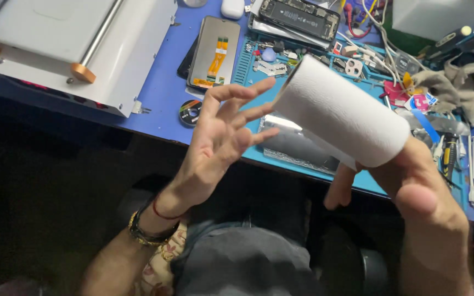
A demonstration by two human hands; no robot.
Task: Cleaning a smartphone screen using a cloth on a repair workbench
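Above the blue workbench, the right hand grips a white paper roll by its near end, long axis slanting up-left; the left hand, fingers spread and empty, nearly meets its far end.

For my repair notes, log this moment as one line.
right hand: holds white paper roll | left hand: open, fingers spread at roll's end | below: phone back on blue mat
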